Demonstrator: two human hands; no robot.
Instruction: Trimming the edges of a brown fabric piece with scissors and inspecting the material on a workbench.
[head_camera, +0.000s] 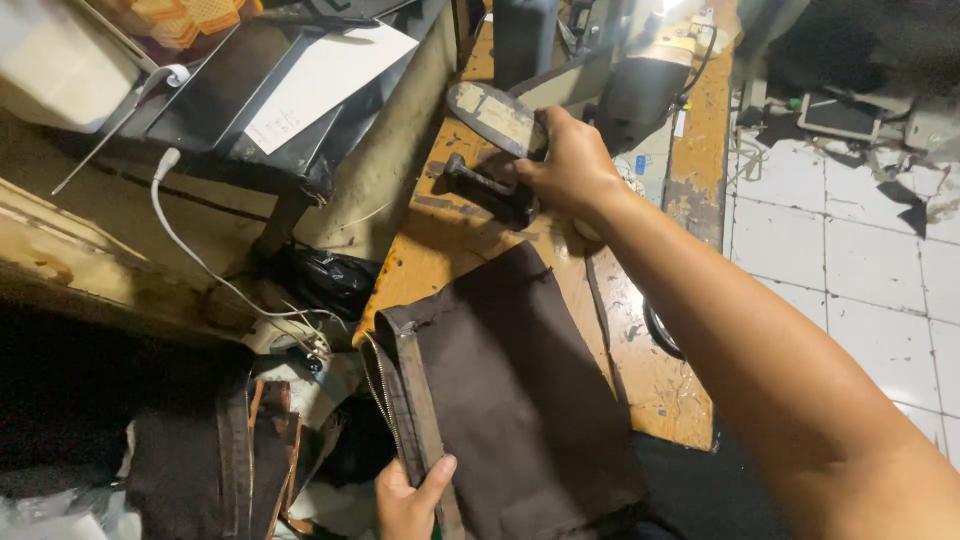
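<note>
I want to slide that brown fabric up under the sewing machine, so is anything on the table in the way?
Yes. A dark metal tool lies on the wooden table between the brown fabric and the sewing machine; the right hand rests at it.

The left hand (408, 498) is cut off at the wrist by the bottom edge. The right hand (568, 165) hides part of the dark metal tool (487, 188); its fingertips cannot be seen.
</note>
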